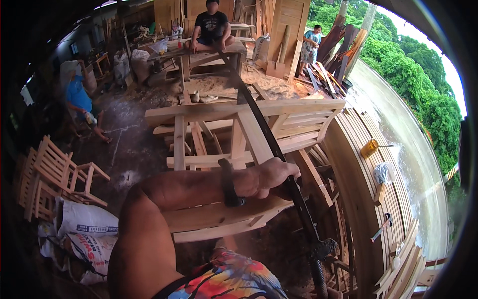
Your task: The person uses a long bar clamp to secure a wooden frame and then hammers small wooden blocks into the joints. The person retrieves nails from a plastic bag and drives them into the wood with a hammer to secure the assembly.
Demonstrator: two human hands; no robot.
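My left arm reaches across from the lower left, a dark watch (pixel 229 183) on its wrist. My left hand (pixel 271 177) is closed around a long black bar clamp (pixel 262 123). The clamp slants from the far middle down to the lower right, where its threaded screw end (pixel 318 276) shows. Under and beside the clamp is a pale wooden bench frame (pixel 254 139) with a slatted end (pixel 303 124). One of its boards runs below my forearm, which hides part of it. My right hand does not show.
Slatted wooden chairs (pixel 64 172) and white sacks (pixel 84 224) stand at left. To the right, long planks (pixel 371 164) carry a yellow container (pixel 369 148), a plastic bag (pixel 384 173) and a hammer (pixel 382 227). Farther off, a person (pixel 211 27) sits on a worktable (pixel 164 54); others are at left and right.
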